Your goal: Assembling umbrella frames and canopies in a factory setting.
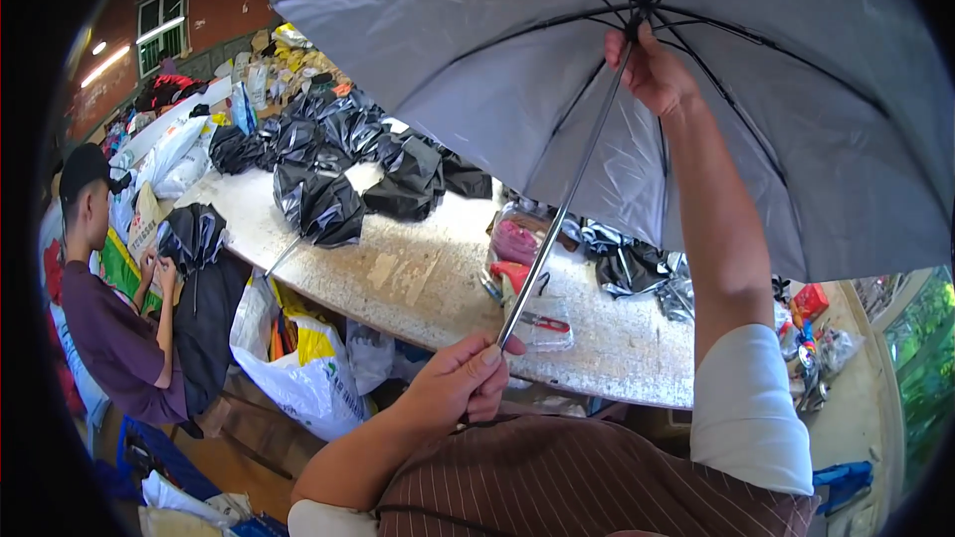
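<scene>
An opened umbrella with a grey inner canopy and black ribs spreads across the upper right. Its thin metal shaft slants down toward my body. My left hand is closed round the shaft's lower end, thumb along it; no handle shows there. Up under the canopy, my right hand has its fingers round the hub where the ribs meet the shaft. Beyond the shaft, several crumpled black umbrellas lie on the worktable.
A clear tray with a red-handled tool lies near the table's front edge. At left, a person in a purple shirt handles another dark umbrella. A white sack stands below the table. Small parts clutter the right side.
</scene>
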Demonstrator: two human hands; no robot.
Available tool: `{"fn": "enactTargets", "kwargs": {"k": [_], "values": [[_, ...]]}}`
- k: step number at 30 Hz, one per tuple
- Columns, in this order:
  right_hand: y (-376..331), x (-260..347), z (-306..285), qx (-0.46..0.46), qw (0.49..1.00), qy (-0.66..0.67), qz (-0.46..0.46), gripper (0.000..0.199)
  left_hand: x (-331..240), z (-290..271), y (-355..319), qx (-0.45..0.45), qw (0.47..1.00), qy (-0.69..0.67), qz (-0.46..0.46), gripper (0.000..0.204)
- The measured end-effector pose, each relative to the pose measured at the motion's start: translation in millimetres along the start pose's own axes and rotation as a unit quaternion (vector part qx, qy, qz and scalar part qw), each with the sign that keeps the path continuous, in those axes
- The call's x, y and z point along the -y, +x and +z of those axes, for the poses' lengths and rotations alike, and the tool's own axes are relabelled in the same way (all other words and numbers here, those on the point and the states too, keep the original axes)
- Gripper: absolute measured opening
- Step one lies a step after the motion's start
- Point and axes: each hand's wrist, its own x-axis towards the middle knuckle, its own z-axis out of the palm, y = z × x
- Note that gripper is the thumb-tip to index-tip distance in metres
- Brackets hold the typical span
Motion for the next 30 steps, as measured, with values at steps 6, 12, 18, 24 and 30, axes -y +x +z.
{"fn": "enactTargets", "kwargs": {"k": [6, 12, 18, 24, 30], "values": [[-17, -84, 25, 0.132, 0.964, 0.226, 0.051, 0.033, -3, -22, -21, -0.008, 0.995, -0.096, 0.001, 0.023], [-89, -149, 89, 0.078, 0.951, 0.263, 0.144, 0.028, -12, -33, -30, 0.006, 0.987, -0.159, -0.012, 0.022], [-145, -277, 73, 0.052, 0.86, 0.393, 0.322, 0.029, 0, -5, -24, 0.048, 0.981, -0.157, -0.103, 0.022], [-251, -357, 42, 0.005, 0.795, 0.258, 0.549, 0.037, 42, -59, 7, 0.035, 0.965, -0.151, -0.214, 0.03], [-258, -302, -43, 0.179, 0.866, -0.189, 0.428, 0.031, 88, -114, 11, -0.082, 0.967, -0.172, -0.167, 0.036]]}}
